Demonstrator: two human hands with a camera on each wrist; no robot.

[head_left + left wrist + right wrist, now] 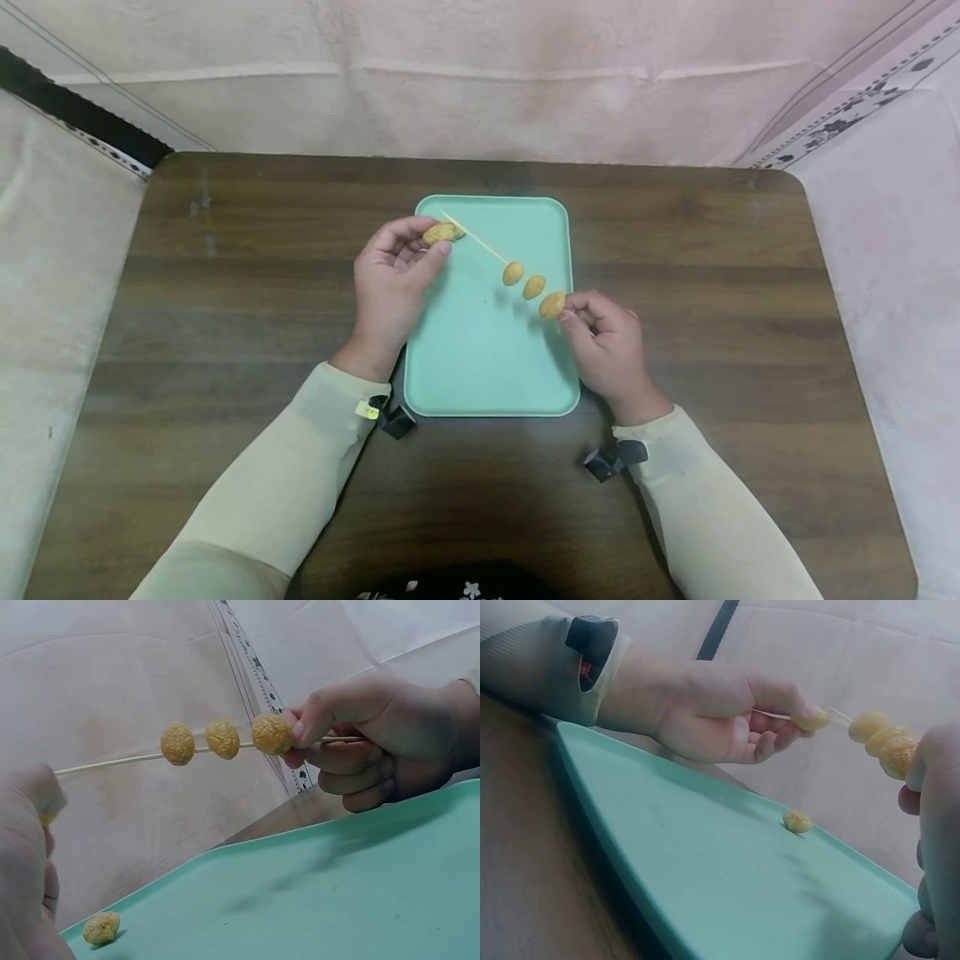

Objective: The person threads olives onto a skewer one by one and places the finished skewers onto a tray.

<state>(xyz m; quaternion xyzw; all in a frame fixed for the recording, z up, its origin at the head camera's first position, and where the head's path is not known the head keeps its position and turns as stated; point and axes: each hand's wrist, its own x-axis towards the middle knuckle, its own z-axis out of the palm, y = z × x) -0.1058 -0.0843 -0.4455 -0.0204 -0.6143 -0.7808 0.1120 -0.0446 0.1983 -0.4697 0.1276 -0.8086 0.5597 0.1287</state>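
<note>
A thin wooden skewer is held slantwise over a mint-green tray. Three wrinkled golden food balls are threaded along it, spaced apart toward its right-hand end. My right hand grips the skewer at that end, thumb and fingertip right at the last ball. Another golden ball is pinched between the thumb and fingers of my left hand, by the skewer's far tip. I cannot tell whether the tip has entered this ball. One loose ball lies on the tray below, mostly covered in the head view.
Under the tray is a dark brown wooden table with rounded far corners. Pale patterned cloth hangs behind and beside it. Small black wrist cameras sit on both cuffs. Dark patterned clothing shows at the near edge.
</note>
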